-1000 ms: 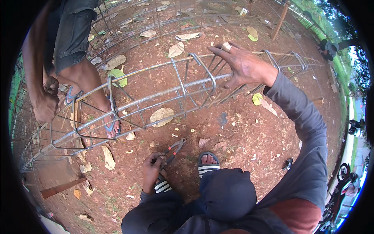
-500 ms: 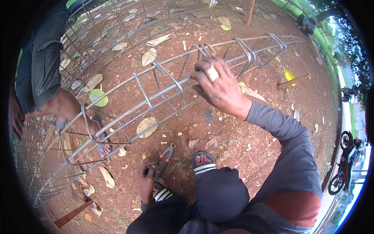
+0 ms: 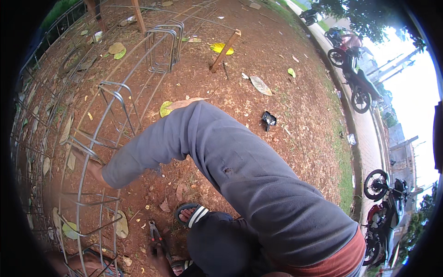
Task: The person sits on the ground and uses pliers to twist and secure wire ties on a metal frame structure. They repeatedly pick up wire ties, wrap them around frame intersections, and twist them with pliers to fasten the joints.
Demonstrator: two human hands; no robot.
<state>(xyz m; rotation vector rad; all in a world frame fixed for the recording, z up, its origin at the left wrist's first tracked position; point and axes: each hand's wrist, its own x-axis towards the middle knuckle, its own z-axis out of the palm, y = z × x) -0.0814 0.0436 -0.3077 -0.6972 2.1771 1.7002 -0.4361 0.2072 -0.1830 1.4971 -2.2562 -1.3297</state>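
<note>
My left hand (image 3: 160, 259), low by my feet, is closed around the handles of steel pincers (image 3: 153, 229) with red-and-black grips. My right arm stretches out to the left. At its end, my right hand (image 3: 93, 170) is at a long rebar cage (image 3: 95, 134). Its fingers appear closed at a bent steel stirrup (image 3: 83, 146), though bars in front partly hide them. Beyond the hand, a pair of stirrups (image 3: 121, 94) hangs on the long bars. A bunch of stirrups (image 3: 174, 39) sits farther along.
Another person's sandalled foot (image 3: 99, 264) is beside the cage at lower left. A wooden stake (image 3: 224, 51) stands past the cage, near a yellow leaf (image 3: 217, 47). A black object (image 3: 268, 120) lies on the soil. Parked motorcycles (image 3: 350, 76) line the paved road (image 3: 364, 134) at right.
My view has swung right, showing more of the road and motorcycles. My right hand appears farther left and lower at the cage. My left hand still holds the pincers.
</note>
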